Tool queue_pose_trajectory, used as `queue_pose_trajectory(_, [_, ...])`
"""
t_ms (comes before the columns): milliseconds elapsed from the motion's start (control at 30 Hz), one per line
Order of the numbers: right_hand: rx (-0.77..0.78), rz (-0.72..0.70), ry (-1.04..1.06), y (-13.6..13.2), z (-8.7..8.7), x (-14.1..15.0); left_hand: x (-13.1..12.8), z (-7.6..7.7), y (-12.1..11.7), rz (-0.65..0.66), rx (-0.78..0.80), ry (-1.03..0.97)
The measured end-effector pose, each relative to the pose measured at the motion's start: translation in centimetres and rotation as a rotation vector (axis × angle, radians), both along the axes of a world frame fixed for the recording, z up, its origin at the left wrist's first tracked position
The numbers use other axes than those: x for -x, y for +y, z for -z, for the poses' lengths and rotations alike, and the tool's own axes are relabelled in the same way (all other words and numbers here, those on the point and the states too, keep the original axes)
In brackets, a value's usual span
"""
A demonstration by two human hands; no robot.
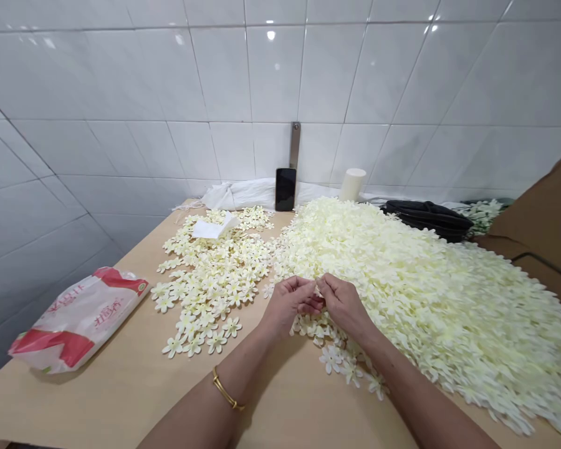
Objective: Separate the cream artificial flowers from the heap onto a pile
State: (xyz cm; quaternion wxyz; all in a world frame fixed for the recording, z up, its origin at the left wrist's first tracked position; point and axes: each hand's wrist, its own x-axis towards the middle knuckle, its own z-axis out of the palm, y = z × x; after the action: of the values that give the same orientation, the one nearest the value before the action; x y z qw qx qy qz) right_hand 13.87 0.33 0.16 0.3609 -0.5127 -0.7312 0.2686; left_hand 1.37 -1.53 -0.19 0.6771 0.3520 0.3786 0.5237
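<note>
My left hand (292, 302) and my right hand (343, 302) meet at the fingertips over the near edge of a large heap of pale yellow artificial flowers (402, 299). Both are closed in a pinch; whatever sits between the fingers is too small to make out. A gold bangle (227, 390) circles my left wrist. To the left of my hands, a thinner spread of the same five-petalled flower heads (215, 274) lies on the wooden table (135, 399). A few loose flowers (350, 368) rest just below my right hand.
At the left edge lies a red and white tissue pack (79, 318). A folded white paper (215, 226) rests on the left flowers. Against the tiled wall stand a phone (285, 189) and a white cylinder (353, 184). Further right are a black bag (427, 218) and brown cardboard (542, 218).
</note>
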Motion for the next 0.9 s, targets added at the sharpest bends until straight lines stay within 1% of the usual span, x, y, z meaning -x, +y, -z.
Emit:
queue_pose_trajectory(67, [-0.008, 0.008, 0.006, -0.1, 0.2, 0.2, -0.2, 0.1, 0.0, -0.036, -0.005, 0.033])
queue_pose_trajectory(133, [0.018, 0.007, 0.043, -0.2, 0.2, 0.1, -0.4, 0.2, 0.0, -0.088, -0.003, 0.067])
queue_pose_trajectory(233, [0.081, -0.001, 0.157, -0.1, -0.1, -0.4, -0.5, 0.3, 0.0, -0.149, -0.008, 0.107])
queue_pose_trajectory(400, [0.223, -0.030, 0.399, 0.3, -0.2, -1.4, -0.4, 0.2, 0.1, -0.180, -0.030, 0.114])
queue_pose_trajectory(467, [0.261, -0.034, 0.435, 0.6, -0.2, -1.8, -0.4, 0.1, 0.0, -0.184, -0.034, 0.119])
queue_pose_trajectory(533, [0.237, -0.010, 0.362, 0.7, -0.4, -2.3, -0.7, -0.1, 0.0, -0.192, -0.037, 0.135])
queue_pose_trajectory(633, [0.077, 0.102, 0.086, 0.7, -0.9, -3.0, -1.3, -0.6, 0.2, -0.198, -0.042, 0.168])
queue_pose_trajectory(700, [0.000, 0.158, -0.060, 0.6, -1.3, -3.4, -1.6, -0.8, 0.4, -0.191, -0.038, 0.176])
queue_pose_trajectory(800, [-0.023, 0.145, -0.148, 0.3, -2.0, -3.6, -1.7, -0.8, 0.8, -0.215, -0.010, 0.154])
queue_pose_trajectory(900, [-0.082, 0.101, -0.219, -0.2, -3.1, -3.3, -1.5, -0.3, 1.3, -0.244, 0.018, 0.116])
